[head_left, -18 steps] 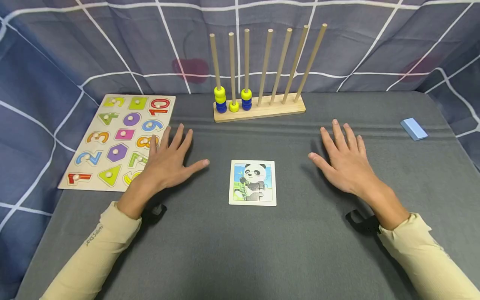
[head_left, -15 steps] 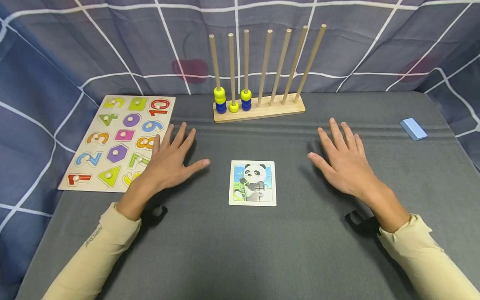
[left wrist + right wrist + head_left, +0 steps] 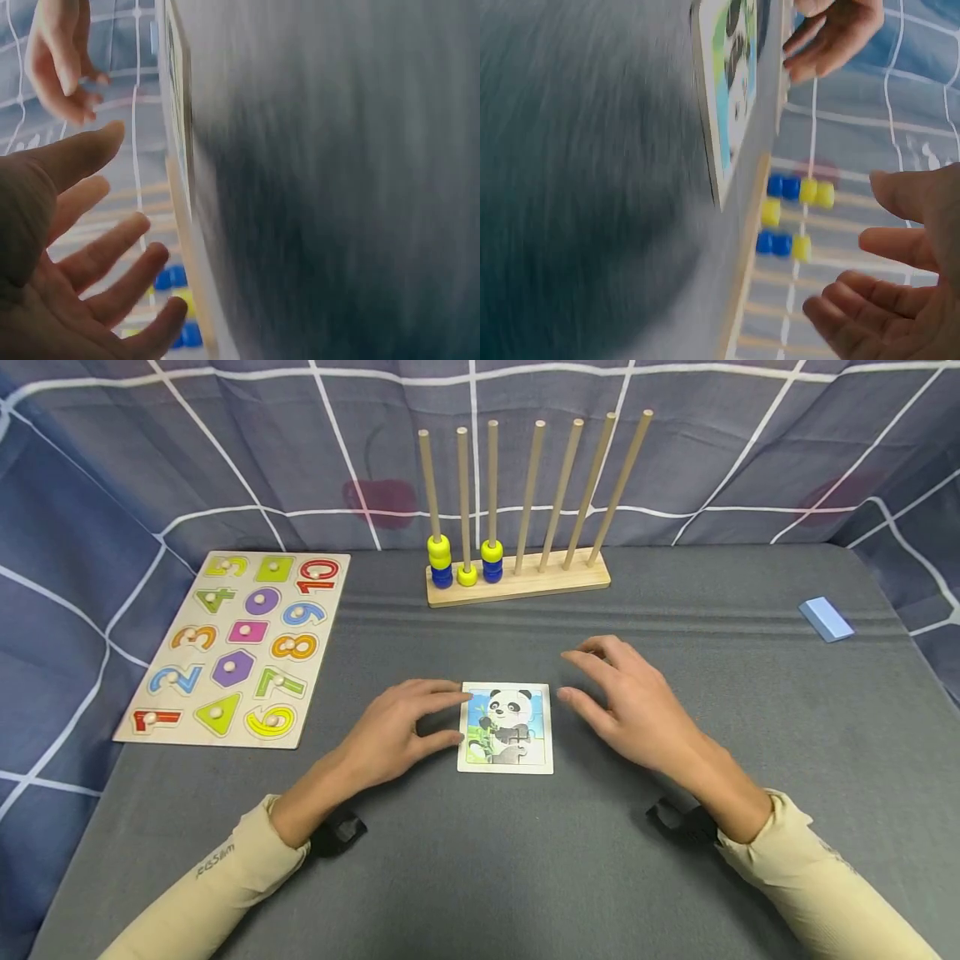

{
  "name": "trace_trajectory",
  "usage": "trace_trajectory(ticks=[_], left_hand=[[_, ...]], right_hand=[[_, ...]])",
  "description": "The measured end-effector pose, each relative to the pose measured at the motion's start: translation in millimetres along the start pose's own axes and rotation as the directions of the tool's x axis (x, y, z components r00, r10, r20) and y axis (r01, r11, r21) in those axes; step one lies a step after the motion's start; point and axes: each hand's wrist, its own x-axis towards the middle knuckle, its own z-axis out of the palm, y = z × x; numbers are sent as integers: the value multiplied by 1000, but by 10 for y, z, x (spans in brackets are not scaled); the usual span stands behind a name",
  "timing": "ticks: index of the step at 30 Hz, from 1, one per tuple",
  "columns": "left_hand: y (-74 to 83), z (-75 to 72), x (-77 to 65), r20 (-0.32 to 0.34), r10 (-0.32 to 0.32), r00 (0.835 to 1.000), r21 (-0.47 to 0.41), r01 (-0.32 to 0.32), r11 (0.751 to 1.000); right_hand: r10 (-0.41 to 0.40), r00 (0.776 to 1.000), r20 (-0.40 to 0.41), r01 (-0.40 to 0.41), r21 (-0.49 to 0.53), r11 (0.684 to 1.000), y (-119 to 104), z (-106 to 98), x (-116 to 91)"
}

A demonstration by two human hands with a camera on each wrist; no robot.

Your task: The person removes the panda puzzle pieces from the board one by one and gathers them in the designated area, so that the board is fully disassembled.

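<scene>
A small square panda jigsaw puzzle [image 3: 509, 727] in a pale frame lies flat on the grey table. At its left edge is my left hand [image 3: 386, 735], thumb and fingers spread apart with nothing between them; the head view does not settle whether the fingertips touch the frame. My right hand [image 3: 637, 710] hovers just off the puzzle's right side, fingers slightly bent and holding nothing. In the left wrist view the left hand [image 3: 90, 255] has its fingers separated, beside the edge of the puzzle [image 3: 180, 97]. The right wrist view shows the right hand [image 3: 900, 285] apart from the puzzle [image 3: 727, 97].
On the left lies a wooden number-and-shape peg board [image 3: 243, 647]. A bead stacker [image 3: 525, 578] with several upright rods and blue and yellow beads stands at the back. A light-blue block [image 3: 827, 618] sits at far right. Grid-patterned cloth [image 3: 300, 452] hangs behind.
Both hands have moved inward toward the puzzle, the left from beside the peg board, the right from farther right. Their fingers have gone from spread to slightly bent. The puzzle lies where it was.
</scene>
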Motion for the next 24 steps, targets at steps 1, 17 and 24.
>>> trace_trajectory(ticks=[1,17,24], left_hand=[[28,30,-8,17,-5,1000,-1,5,1000],[74,201,9,99,-105,990,37,102,994],[92,177,5,125,-91,988,79,82,993]], right_hand=[[-11,1000,-3,11,18,1000,-32,42,14],[67,981,180,-126,343,931,-224,639,319],[64,967,248,-157,378,912,-205,686,376]])
